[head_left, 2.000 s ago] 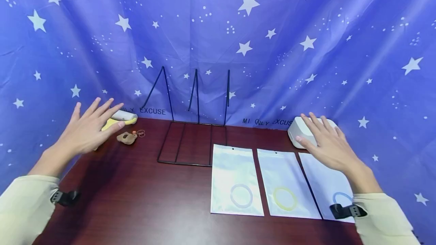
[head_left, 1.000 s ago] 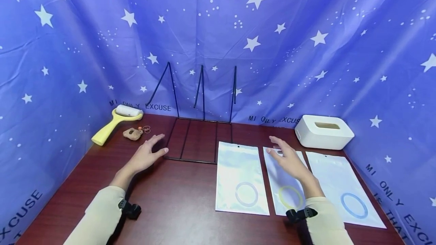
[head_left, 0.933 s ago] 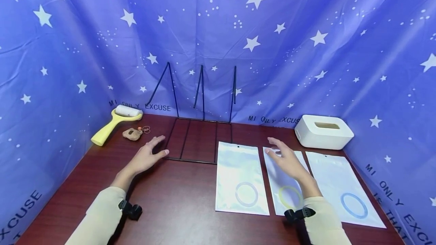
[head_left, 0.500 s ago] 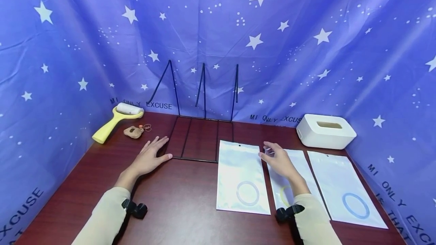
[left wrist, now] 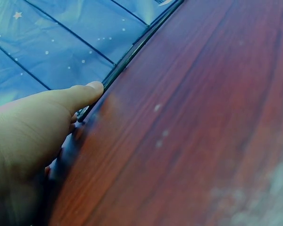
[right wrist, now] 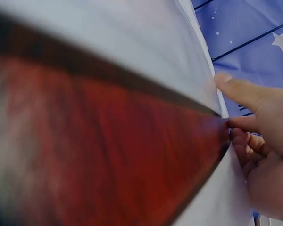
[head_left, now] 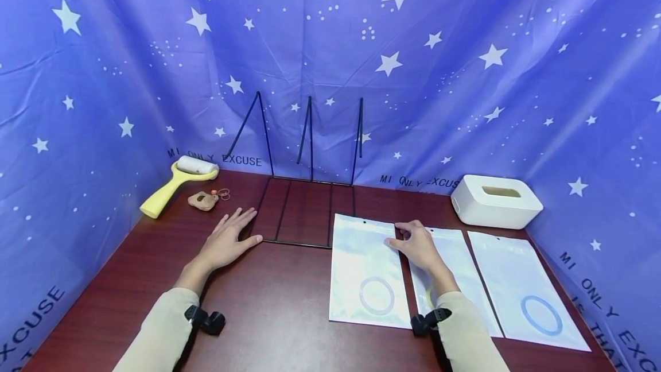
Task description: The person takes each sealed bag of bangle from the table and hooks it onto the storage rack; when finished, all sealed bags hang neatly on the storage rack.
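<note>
My left hand [head_left: 224,243] rests on the table with fingers spread, thumb touching the front left corner of a black wire rack [head_left: 286,211]. My right hand [head_left: 418,248] holds the top right corner of a white zip pouch [head_left: 361,257], which lies flat. Its thumb is on top and its index finger at the edge; the fingertip's underside is hidden. A pale ring [head_left: 376,295] shows low on this pouch. Under the right hand and wrist lies a second white pouch [head_left: 449,251], its yellow ring mostly covered. A third pouch [head_left: 503,268] with a blue ring [head_left: 541,314] lies farther right.
A yellow-handled lint roller [head_left: 172,185] lies at the left rear, near a small brown keychain figure [head_left: 202,201]. A white tissue box [head_left: 496,202] stands at the right rear. A blue star-patterned curtain [head_left: 320,45] closes in the table's back and sides.
Both hands have come down from raised, spread positions. The left has settled at the rack's corner. The right has moved left, from over the pouches to the leftmost pouch's top corner.
</note>
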{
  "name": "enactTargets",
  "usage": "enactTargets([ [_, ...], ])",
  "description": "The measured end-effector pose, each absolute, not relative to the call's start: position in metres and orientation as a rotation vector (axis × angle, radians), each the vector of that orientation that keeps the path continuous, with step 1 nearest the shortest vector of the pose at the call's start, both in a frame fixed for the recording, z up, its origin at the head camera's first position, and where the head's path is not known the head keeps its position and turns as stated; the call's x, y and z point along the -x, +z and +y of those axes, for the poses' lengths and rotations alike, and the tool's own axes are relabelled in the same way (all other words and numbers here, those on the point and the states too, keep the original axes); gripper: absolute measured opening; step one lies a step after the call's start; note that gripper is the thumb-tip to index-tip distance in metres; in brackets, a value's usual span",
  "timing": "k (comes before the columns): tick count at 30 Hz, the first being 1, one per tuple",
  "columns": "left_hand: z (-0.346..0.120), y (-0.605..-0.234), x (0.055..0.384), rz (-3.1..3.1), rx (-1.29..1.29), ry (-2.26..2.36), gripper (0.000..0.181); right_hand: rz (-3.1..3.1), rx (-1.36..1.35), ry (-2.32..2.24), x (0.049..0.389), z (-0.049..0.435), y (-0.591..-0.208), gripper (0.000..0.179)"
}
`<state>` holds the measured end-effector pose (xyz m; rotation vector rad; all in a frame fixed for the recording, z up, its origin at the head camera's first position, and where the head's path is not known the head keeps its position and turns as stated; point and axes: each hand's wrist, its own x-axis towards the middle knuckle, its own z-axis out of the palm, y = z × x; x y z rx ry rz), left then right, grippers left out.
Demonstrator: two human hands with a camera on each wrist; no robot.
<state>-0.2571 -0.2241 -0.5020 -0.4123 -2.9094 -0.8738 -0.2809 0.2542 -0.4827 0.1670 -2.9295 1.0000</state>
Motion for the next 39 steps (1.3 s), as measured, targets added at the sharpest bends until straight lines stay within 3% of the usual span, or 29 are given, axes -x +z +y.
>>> enactTargets([
  [8, -0.223, -0.501, 0.257, -2.908, 0.405, -0.874, 0.075, -2.95, -0.106, 1.004, 0.281, 0.249, -0.48, 0.052],
  [21, -0.225, -0.504, 0.256, -2.892, 0.409, -0.86, 0.075, -2.831, -0.036, 1.053, 0.283, 0.246, -0.48, 0.012],
  [39, -0.223, -0.502, 0.256, -2.894, 0.4, -0.847, 0.074, -2.592, -0.13, 1.332, 0.26, 0.245, -0.442, 0.017],
])
